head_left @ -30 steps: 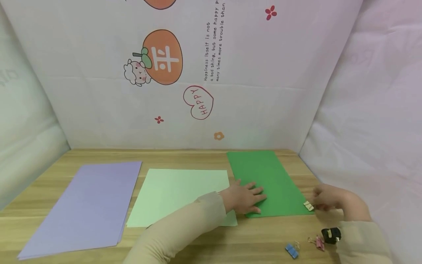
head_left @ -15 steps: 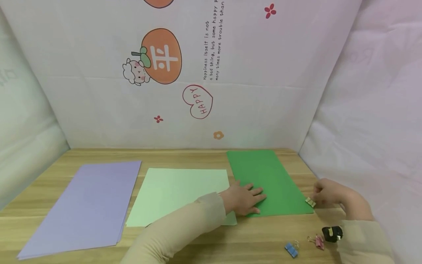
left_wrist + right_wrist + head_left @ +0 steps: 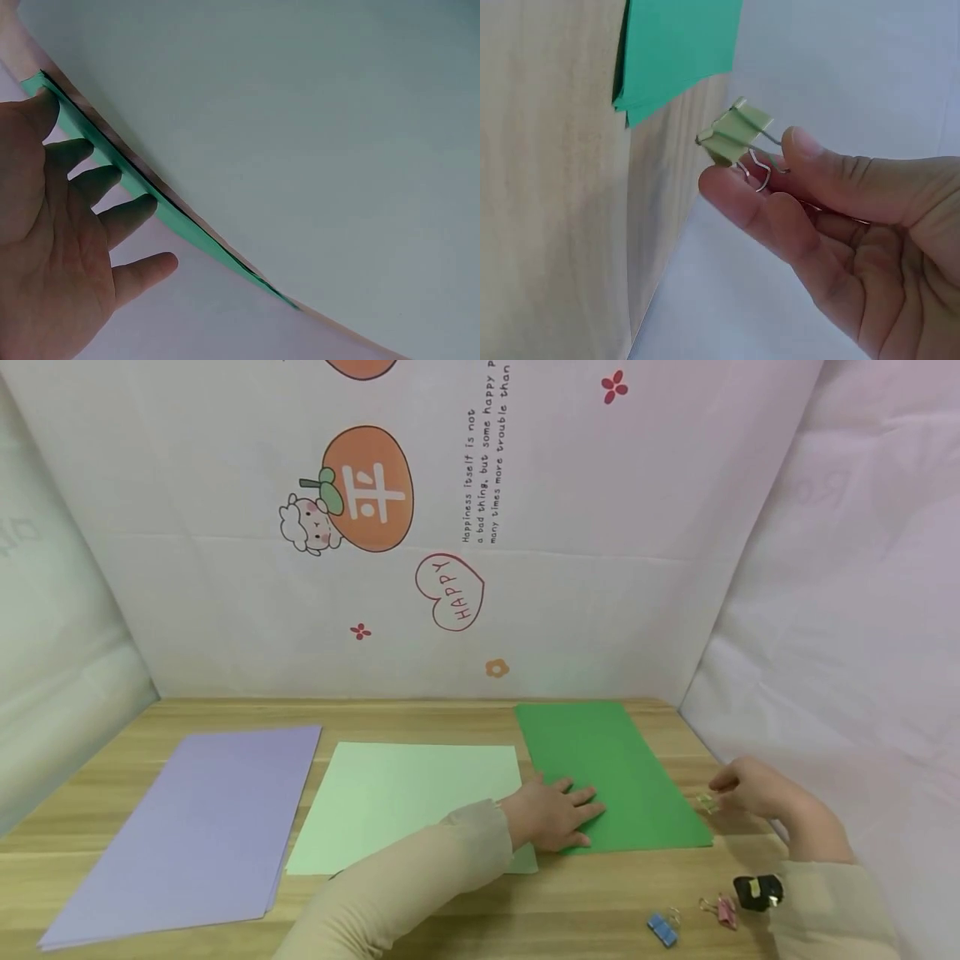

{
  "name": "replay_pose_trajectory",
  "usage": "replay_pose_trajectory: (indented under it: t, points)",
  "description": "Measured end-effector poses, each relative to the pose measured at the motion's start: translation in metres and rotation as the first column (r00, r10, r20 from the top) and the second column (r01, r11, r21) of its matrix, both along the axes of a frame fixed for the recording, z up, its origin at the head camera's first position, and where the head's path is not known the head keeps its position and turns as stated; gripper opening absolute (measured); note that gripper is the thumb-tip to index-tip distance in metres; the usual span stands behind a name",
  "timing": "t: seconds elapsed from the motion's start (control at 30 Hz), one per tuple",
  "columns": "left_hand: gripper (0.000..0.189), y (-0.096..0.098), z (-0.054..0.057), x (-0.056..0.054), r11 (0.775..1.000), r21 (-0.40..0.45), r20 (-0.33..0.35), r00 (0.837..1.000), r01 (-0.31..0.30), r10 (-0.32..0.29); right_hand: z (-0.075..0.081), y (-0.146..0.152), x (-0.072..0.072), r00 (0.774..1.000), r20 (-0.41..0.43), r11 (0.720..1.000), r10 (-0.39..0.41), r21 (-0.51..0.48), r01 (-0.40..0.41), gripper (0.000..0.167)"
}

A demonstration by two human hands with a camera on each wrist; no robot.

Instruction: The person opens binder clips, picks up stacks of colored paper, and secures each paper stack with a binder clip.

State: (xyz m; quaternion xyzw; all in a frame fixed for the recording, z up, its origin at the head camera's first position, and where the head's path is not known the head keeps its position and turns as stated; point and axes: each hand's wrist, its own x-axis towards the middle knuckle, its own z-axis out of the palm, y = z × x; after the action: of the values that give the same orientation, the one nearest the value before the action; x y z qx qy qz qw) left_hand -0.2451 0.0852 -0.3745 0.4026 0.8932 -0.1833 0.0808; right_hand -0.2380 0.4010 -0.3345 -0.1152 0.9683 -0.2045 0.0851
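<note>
My left hand (image 3: 551,814) lies with spread fingers on the front left part of the dark green paper stack (image 3: 615,777). In the left wrist view its fingertips (image 3: 142,206) touch the green sheets. Just off the stack's front right corner, my right hand (image 3: 757,789) pinches a yellow binder clip (image 3: 735,133) between thumb and fingers by its wire handles. The clip is apart from the paper, its spine toward the stack. In the right wrist view several sheet edges show at the green corner (image 3: 634,105).
Pale green paper (image 3: 420,785) lies left of the dark green stack, partly under my left forearm. Purple sheets (image 3: 195,827) lie farther left. A blue binder clip (image 3: 663,930) and a pink one (image 3: 726,911) rest near the right front, beside a small black object (image 3: 759,892) at my sleeve.
My right hand has drawn the yellow binder clip off the green stack's front right corner and moved it slightly up and away. The left hand has stayed in place.
</note>
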Motion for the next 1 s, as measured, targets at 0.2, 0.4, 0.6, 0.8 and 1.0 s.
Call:
replay_pose_trajectory:
  t: [0.2,0.4,0.6,0.8,1.0]
  points:
    - [0.062,0.0,0.0,0.001,1.0,0.008,0.025,1.0,-0.005,0.004,0.001,-0.002,0.001,0.999,-0.042,0.998,0.005,-0.054,-0.008,0.031]
    - [0.062,0.001,0.0,0.001,1.0,-0.005,0.045,0.999,-0.015,0.015,0.003,-0.004,0.004,0.997,-0.059,0.994,0.043,-0.095,-0.048,0.033]
    - [0.063,0.001,0.002,0.002,1.0,-0.004,0.064,0.998,-0.023,0.023,0.014,-0.012,0.008,0.984,-0.127,0.974,0.126,-0.171,-0.147,0.034]
    - [0.062,0.0,0.005,0.001,0.999,-0.014,0.069,0.997,-0.031,0.032,0.035,-0.023,0.016,0.95,-0.245,0.947,0.193,-0.206,-0.245,0.029]
    - [0.062,0.0,0.004,0.001,0.999,-0.026,0.078,0.996,-0.032,0.034,0.047,-0.031,0.024,0.944,-0.248,0.931,0.216,-0.241,-0.276,0.028]
